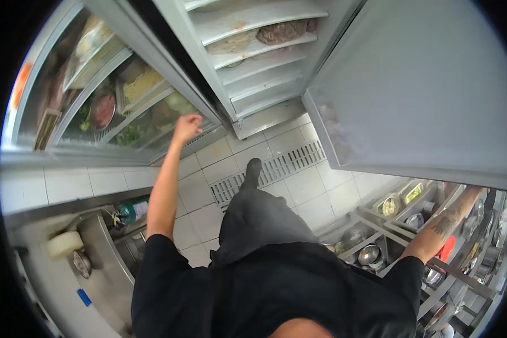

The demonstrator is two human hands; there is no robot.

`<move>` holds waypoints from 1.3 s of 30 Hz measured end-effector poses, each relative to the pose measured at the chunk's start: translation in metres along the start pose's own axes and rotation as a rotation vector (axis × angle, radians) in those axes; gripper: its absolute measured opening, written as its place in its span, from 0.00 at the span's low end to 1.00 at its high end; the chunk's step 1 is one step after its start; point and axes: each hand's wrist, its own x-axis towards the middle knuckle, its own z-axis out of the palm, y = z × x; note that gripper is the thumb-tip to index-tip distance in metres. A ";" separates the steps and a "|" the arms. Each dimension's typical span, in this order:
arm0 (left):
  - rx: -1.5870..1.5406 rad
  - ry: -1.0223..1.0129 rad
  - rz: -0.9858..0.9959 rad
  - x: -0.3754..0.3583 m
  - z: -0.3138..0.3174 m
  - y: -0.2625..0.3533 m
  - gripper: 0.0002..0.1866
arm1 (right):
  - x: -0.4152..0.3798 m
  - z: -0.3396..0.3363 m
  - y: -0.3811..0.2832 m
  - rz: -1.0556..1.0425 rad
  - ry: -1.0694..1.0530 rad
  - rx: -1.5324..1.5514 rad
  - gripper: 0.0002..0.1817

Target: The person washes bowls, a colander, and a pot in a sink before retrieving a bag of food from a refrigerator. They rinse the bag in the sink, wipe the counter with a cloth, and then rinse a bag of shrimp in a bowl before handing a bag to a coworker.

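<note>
My left hand point(189, 127) is raised in front of the glass-front fridge point(118, 107), its fingers loosely curled with nothing visible in them. Bowls and trays of food show behind that glass. My right arm reaches out to the far right, beneath the edge of a large grey door point(422, 84). At its end, my right hand point(479, 193) is mostly hidden by the door edge, so its fingers cannot be made out. Straight ahead, an open upright freezer point(265, 70) has frosted white shelves, with a bag of brownish food point(284, 32) on one.
A floor grate point(290, 166) crosses the tiled floor by my boot point(254, 168). At right are a counter with metal food pans point(388, 204) and a metal bowl point(369, 254). A steel counter point(104, 253) and a green canister point(132, 211) are at left.
</note>
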 end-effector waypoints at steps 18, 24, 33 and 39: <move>-0.887 0.033 -0.298 0.315 0.362 -0.209 0.50 | -0.556 0.389 0.068 0.549 -1.182 0.211 0.11; -1.441 0.343 -0.382 0.364 0.391 -0.203 0.70 | -0.555 0.467 0.137 0.688 -1.032 0.306 0.20; -1.395 0.393 -0.115 0.373 0.412 -0.198 0.59 | -0.520 0.484 0.137 1.394 -0.557 1.050 0.42; -1.705 0.466 -0.300 0.358 0.414 -0.239 0.55 | -0.512 0.493 0.134 1.418 -0.425 1.028 0.42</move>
